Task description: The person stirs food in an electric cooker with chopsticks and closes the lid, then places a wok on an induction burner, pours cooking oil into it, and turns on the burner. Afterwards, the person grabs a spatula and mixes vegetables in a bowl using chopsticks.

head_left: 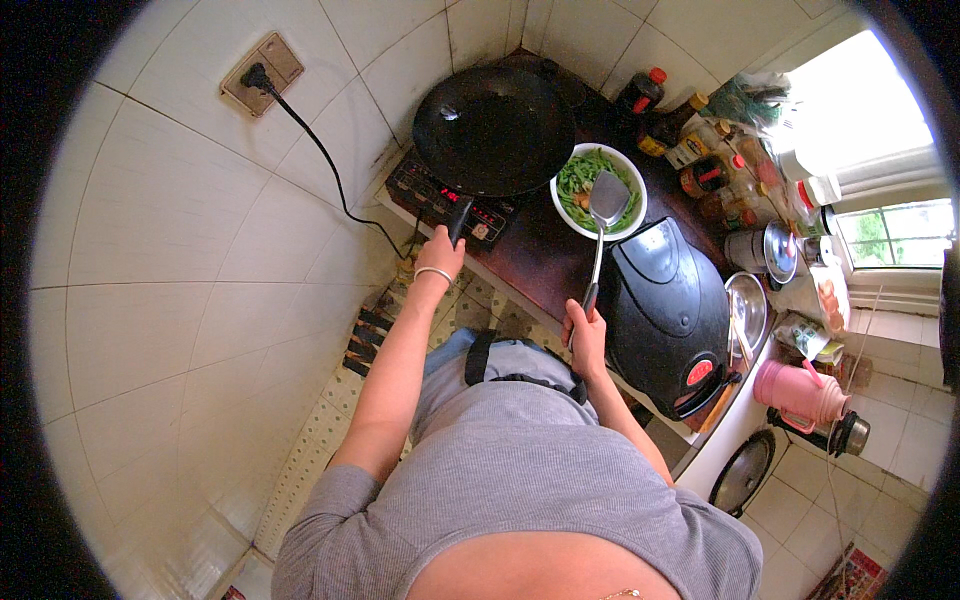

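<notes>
My left hand grips the black handle of a dark wok. The wok sits over an induction cooktop whose red display is lit, and its inside looks bare and slightly shiny. In my right hand is a metal spatula with a dark grip. Its blade is over a white bowl of cut green vegetables with some orange-brown bits; I cannot tell whether it touches the food. The bowl stands on the dark countertop, right of the wok.
A black electric griddle, lid down, stands close to my right hand. Several sauce bottles line the back right by the window. A steel plate and a pink thermos stand farther right. A power cord hangs from the wall socket.
</notes>
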